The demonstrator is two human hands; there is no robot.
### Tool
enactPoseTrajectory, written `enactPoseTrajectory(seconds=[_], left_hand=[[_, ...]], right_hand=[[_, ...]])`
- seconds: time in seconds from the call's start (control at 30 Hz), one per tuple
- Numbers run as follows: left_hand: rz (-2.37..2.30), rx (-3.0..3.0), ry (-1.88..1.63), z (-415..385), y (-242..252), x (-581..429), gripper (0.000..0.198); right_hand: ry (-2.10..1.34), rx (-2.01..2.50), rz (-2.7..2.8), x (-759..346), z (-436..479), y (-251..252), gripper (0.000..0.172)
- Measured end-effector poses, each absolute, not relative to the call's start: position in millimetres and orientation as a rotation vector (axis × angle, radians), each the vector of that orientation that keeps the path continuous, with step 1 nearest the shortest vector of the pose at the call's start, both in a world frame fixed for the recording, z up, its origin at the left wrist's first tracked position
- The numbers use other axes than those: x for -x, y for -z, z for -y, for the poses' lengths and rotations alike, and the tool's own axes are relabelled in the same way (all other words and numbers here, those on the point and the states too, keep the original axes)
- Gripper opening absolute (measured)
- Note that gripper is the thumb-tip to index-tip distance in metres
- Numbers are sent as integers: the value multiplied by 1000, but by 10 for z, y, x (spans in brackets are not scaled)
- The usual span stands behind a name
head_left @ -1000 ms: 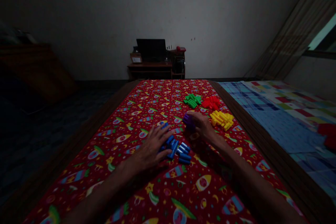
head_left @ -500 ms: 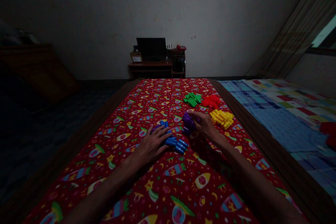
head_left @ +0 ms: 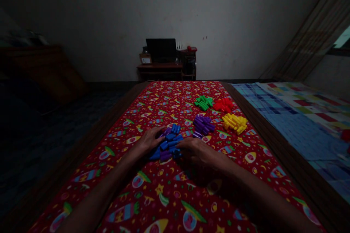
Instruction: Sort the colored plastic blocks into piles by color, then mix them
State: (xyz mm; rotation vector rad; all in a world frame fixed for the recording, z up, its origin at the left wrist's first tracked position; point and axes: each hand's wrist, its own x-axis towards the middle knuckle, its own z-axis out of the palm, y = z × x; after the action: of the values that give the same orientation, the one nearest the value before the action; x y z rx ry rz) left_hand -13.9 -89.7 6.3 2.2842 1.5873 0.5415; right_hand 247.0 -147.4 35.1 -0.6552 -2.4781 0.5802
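Note:
Several blue pieces (head_left: 171,142) lie in a loose pile on the red patterned cloth (head_left: 175,196), with a few purple ones among them. At the pile's left edge is my left hand (head_left: 150,139), its fingers over a purple piece and apart from one another. My right hand (head_left: 195,149) is at the right edge, fingers bent down around a blue piece. A purple pile (head_left: 202,124) sits beyond my right hand. Farther back are a green pile (head_left: 203,102) and a red pile (head_left: 223,105), with a yellow pile (head_left: 234,122) to the right.
A bed with a blue plaid cover (head_left: 290,123) stands on the right. Against the far wall is a small desk (head_left: 160,66) with a dark monitor (head_left: 161,50). A wooden cabinet (head_left: 41,72) stands at the left.
My right hand has moved from the purple pile left and nearer, to the blue pieces. My left hand has shifted left and uncovered more of them. The view has turned slightly left.

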Motion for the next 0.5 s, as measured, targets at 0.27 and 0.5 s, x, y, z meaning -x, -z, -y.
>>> enactPoseTrajectory(seconds=[0.27, 0.5], left_hand=[[-1693, -2391, -563, 749, -24, -123, 31], [-1448, -2342, -866, 916, -328, -188, 34]], right_hand=[[-587, 797, 2404, -2618, 1400, -405, 25], [-261, 790, 2131, -2594, 1273, -269, 39]])
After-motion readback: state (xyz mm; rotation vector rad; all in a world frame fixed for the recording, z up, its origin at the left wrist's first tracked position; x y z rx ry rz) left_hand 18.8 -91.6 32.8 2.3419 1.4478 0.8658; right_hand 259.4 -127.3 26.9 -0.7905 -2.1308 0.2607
